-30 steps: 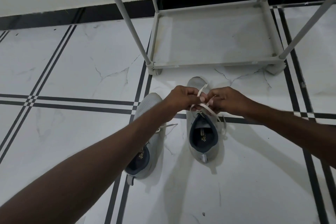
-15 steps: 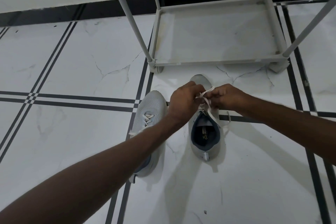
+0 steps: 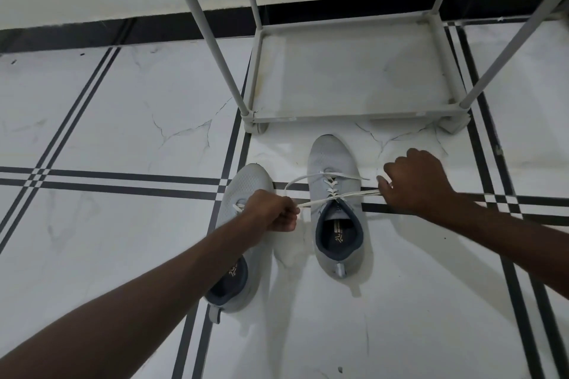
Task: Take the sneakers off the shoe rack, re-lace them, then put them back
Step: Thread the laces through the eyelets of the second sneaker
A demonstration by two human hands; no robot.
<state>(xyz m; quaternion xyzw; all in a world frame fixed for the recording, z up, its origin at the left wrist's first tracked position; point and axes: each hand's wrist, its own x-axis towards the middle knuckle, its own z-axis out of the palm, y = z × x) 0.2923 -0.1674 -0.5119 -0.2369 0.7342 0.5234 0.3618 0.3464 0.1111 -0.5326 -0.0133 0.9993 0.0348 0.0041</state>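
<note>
Two light grey sneakers with dark blue linings stand on the floor, toes toward the rack. The right sneaker [image 3: 334,169] has its white lace [image 3: 357,193] stretched out sideways over the tongue. My left hand [image 3: 271,211] grips the lace's left part, just left of that shoe. My right hand [image 3: 415,183] pinches the lace's right part, to the shoe's right. The left sneaker [image 3: 243,188] lies partly under my left forearm, its lace mostly hidden.
The grey shoe rack [image 3: 354,116] stands right behind the sneakers, its bottom shelf bare and its poles slanting up out of view. White marble floor tiles with dark stripes spread all around. A black skirting runs along the wall behind.
My hands were close together over the right sneaker's tongue. They have moved apart, left hand to the left and right hand to the right, drawing the lace taut.
</note>
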